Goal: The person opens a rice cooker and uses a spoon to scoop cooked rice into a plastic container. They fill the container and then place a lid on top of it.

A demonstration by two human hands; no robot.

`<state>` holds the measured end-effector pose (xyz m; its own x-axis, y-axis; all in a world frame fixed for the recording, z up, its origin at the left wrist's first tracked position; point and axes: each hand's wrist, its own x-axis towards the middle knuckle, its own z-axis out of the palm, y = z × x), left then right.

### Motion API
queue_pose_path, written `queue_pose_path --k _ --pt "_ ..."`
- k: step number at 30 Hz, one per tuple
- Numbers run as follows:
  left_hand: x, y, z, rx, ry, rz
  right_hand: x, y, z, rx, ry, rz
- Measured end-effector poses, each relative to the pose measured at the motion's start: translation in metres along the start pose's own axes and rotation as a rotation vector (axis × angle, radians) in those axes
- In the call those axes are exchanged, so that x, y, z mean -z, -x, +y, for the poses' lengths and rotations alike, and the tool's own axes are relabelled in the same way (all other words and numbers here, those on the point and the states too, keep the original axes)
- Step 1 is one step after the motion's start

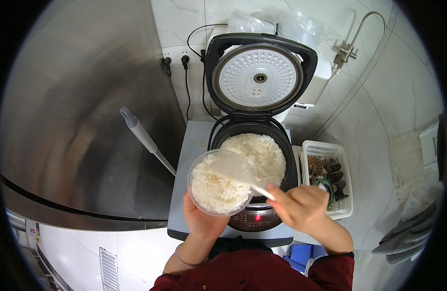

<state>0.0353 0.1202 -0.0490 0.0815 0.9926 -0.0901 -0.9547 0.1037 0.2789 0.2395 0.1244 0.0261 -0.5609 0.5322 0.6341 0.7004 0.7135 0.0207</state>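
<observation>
My left hand (208, 218) holds a round clear plastic bowl (190, 178) from below, in front of the rice cooker's pot. White cooked rice (220, 189) fills much of the bowl. In my right hand (300, 207) is the handle of a pale rice paddle (234, 169), its blade over the rice in the bowl. Behind the bowl stands a rice cooker (258, 218) with its lid (260, 72) raised upright. More cooked rice (263, 156) lies in its dark inner pot (289, 163). The bowl covers the pot's front left part.
The cooker rests on a grey stand (194, 145). At the right is a white plastic basket (349, 182) of assorted items. A stainless steel panel (81, 127) rises at the left, with a pole handle (143, 136) before it. Wall sockets with plugs (185, 60) and a slim faucet (345, 51) are behind.
</observation>
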Motion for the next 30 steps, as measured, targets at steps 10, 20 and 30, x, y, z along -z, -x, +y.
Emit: queue_pose_path --k 10,20,30 --pt "0.002 0.000 0.002 -0.001 0.020 -0.040 -0.006 0.001 0.008 0.070 0.023 0.085" --pt "0.026 -0.004 0.040 -0.190 -0.041 0.020 -0.047 0.022 0.050 -0.513 -0.247 -0.202" --pt "0.030 0.001 0.046 -0.169 -0.004 -0.014 -0.053 0.021 0.046 -0.567 -0.473 -0.499"
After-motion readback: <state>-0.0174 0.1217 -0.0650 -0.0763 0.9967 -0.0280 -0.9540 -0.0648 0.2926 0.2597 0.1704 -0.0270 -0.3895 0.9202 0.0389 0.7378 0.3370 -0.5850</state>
